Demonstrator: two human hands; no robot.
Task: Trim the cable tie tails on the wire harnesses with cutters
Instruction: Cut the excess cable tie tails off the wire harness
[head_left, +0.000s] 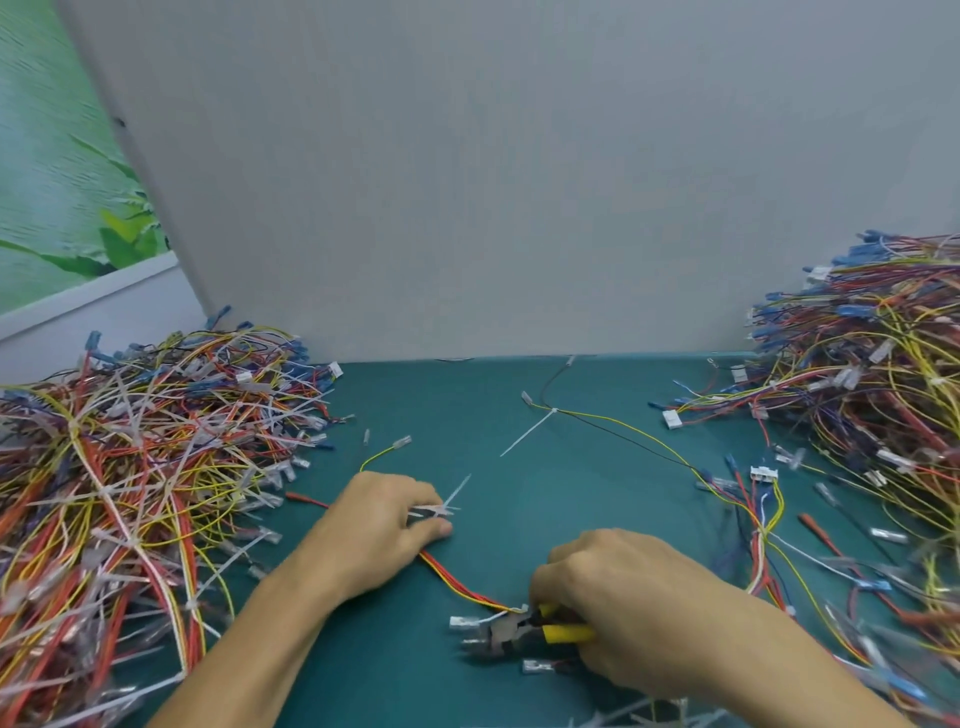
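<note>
Left hand (387, 525), right hand (618, 587), both curled

Backdrop and bench top

A teal table (467, 410) carries everything; a plain grey panel (519, 182) stands upright along its far edge. Beyond the far left corner, a green leafy picture (57, 208) fills the background, with a white ledge (88, 296) slanting beneath it.

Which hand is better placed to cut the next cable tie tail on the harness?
Right. The right hand grips the cutters, their head at the harness; the left hand only holds it.
</note>
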